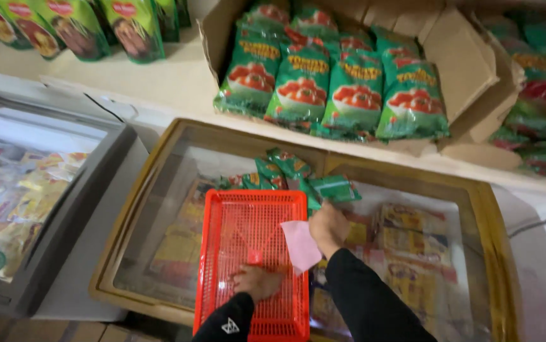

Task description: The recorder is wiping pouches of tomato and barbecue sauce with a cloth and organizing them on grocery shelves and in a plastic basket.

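Note:
An empty red plastic mesh tray (pixel 222 266) lies on the glass lid of a gold-rimmed chest freezer (pixel 159 158). My left hand (pixel 257 282) rests flat inside the tray with fingers spread, close to a small red knob on the mesh. My right hand (pixel 328 227) is closed on a pink cloth (pixel 300 244) at the tray's right edge. Just beyond the tray lie a few green sauce pouches (pixel 292 174) on the freezer lid. Both sleeves are black.
An open cardboard box (pixel 463 57) full of green sauce pouches (pixel 330 88) sits on the cream shelf behind. More green packs (pixel 83 25) stand at the back left. A grey-framed glass freezer (pixel 89 190) with yellow packets stands on the left.

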